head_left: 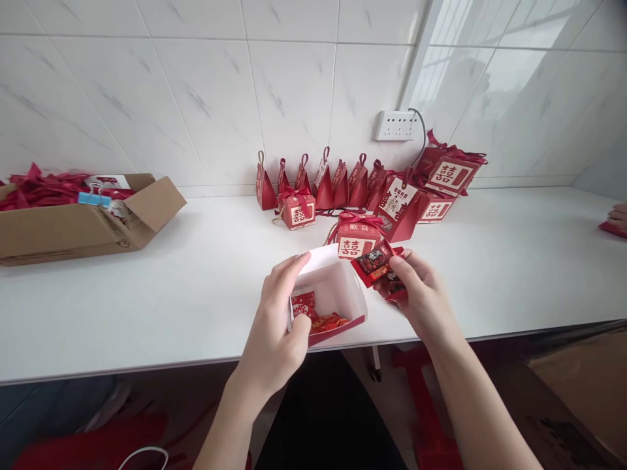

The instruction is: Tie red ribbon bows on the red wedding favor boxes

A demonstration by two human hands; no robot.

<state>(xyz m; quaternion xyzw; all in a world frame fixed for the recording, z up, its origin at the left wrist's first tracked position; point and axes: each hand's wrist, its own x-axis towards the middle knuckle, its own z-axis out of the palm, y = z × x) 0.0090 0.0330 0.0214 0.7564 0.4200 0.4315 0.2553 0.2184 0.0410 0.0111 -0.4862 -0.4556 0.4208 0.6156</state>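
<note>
My left hand (279,320) grips the near left side of an open gift box (345,290), its thumb over the rim. The box is white inside and red outside, and it rests at the table's front edge. Inside lie wrapped candies (329,322) in red and orange wrappers. Just right of the box, my right hand (416,287) is closed on several small red and black snack packets (373,262), held above the table. Directly behind them stands a closed red gift box (357,238) with a ribbon on top.
Several red triangular boxes (323,186) line the wall, with a ribboned box (298,210) before them and stacked boxes (448,176) to the right. A cardboard carton (63,225) of red ribbons stands left. At far right shows another person's hand (618,215).
</note>
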